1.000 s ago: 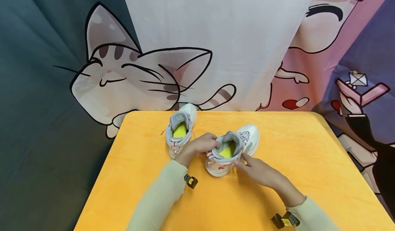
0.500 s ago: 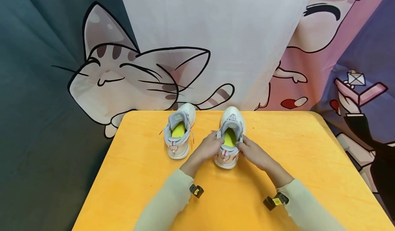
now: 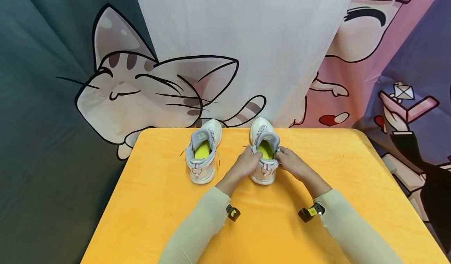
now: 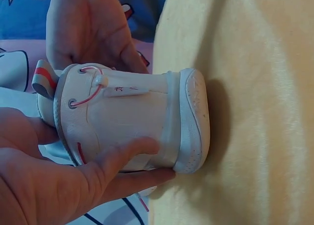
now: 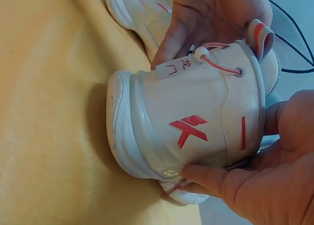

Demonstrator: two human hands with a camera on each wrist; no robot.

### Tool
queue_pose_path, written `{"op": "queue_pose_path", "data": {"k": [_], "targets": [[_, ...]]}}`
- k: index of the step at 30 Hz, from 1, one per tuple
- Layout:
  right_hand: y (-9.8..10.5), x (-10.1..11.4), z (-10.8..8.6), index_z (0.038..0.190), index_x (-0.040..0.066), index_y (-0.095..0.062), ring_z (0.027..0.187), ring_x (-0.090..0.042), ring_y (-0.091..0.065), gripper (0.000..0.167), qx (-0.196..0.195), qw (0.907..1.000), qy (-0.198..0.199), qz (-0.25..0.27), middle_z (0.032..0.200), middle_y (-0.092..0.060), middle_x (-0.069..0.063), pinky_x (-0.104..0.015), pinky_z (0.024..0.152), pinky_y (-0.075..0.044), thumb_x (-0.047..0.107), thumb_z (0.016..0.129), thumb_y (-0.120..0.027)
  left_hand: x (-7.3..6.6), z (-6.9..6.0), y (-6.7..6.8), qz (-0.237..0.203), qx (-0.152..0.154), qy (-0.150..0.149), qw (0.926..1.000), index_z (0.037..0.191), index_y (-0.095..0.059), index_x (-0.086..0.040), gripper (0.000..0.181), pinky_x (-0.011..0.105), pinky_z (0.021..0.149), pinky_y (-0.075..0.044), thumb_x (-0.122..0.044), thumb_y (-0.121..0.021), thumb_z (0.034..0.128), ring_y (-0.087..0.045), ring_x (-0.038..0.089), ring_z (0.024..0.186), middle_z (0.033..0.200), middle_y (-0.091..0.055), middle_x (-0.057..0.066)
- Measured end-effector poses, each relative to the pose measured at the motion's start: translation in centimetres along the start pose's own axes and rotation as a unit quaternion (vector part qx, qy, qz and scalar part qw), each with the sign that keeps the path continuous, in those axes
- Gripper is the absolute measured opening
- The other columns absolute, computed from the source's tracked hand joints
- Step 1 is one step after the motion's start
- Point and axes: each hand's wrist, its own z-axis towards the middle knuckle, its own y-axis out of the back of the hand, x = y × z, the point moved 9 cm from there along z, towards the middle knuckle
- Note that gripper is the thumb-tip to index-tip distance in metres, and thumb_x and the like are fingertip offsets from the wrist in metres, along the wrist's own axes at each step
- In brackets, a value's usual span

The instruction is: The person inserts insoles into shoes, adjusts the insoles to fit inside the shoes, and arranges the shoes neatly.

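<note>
A white sneaker [image 3: 263,174] with a yellow-green insole stands on the right, toe toward the back edge. My left hand [image 3: 248,162] grips its left side, thumb over the collar. On the opposite side, my right hand [image 3: 290,163] pinches the collar, fingers along the outer wall. In the left wrist view, the heel [image 4: 127,117] shows a red-striped pull loop and a red cord with a white bead. A red logo marks the shoe's side [image 5: 196,117] in the right wrist view. The matching sneaker [image 3: 201,174] stands to the left, untouched, roughly parallel.
Both shoes are on a yellow-covered table [image 3: 148,201], their toes at its back edge. Behind it hangs a curtain [image 3: 275,40] printed with a cartoon cat. Dark wrist cameras sit on both sleeves.
The right sneaker has turned from pointing right to pointing toward the back edge and moved back beside its mate. Both hands moved with it, the right hand now gripping its collar.
</note>
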Motion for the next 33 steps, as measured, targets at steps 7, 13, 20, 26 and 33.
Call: {"op": "queue_pose_path", "data": {"k": [7,13,20,26,33], "targets": [[0.2,-0.5,0.2,0.133,-0.012,-0.045,0.084,-0.02,-0.05,0.039,-0.019,0.9994,0.002,-0.028,0.088,-0.051,-0.007,-0.038,0.079,-0.044,0.012,0.105,-0.035,0.6,0.2,-0.2,0.015,0.002,-0.004,0.9999,0.151,-0.039,-0.003,0.058,0.038,0.062,-0.05,-0.04,-0.043,0.1067,-0.055,0.02,0.058,0.076,-0.059,0.009],[0.0,-0.8,0.6,0.136,-0.01,-0.042,0.073,-0.02,-0.044,0.04,-0.02,0.9988,0.014,-0.042,0.08,-0.046,-0.006,-0.034,0.068,-0.039,0.017,0.108,-0.031,0.8,-1.1,1.5,0.089,-0.019,0.003,0.9958,0.162,-0.028,-0.006,0.075,0.052,0.118,-0.038,-0.056,-0.038,0.1068,-0.046,0.033,0.144,0.157,-0.047,0.019],[0.1,-1.6,0.9,0.156,-0.01,-0.027,0.114,-0.035,-0.049,0.057,-0.023,0.9953,0.022,-0.091,0.127,-0.053,-0.027,-0.043,0.091,-0.041,0.024,0.111,-0.027,-1.5,-4.3,6.2,0.15,-0.061,-0.079,0.9836,0.162,-0.03,-0.012,0.066,0.051,0.116,-0.042,-0.045,-0.048,0.1078,-0.049,0.034,0.143,0.16,-0.046,0.012],[0.1,-1.8,0.9,0.151,-0.011,-0.031,0.102,-0.032,-0.052,0.053,-0.016,0.9949,0.025,-0.096,0.113,-0.055,-0.023,-0.039,0.082,-0.043,0.023,0.111,-0.028,-2.1,-7.2,11.7,0.178,-0.137,-0.158,0.9616,0.155,-0.045,-0.012,0.053,0.048,0.115,-0.043,-0.032,-0.053,0.1061,-0.059,0.027,0.131,0.149,-0.057,0.01],[-0.2,-1.7,1.1,0.148,-0.01,-0.032,0.088,-0.03,-0.051,0.048,0.003,0.9975,0.027,-0.065,0.104,-0.052,-0.019,-0.033,0.073,-0.043,0.02,0.11,-0.029,0.7,-7.4,18.6,0.184,-0.257,-0.137,0.9387,0.15,-0.043,-0.004,0.055,0.056,0.116,-0.039,-0.023,-0.058,0.1009,-0.047,0.037,0.141,0.149,-0.051,0.019]]}}
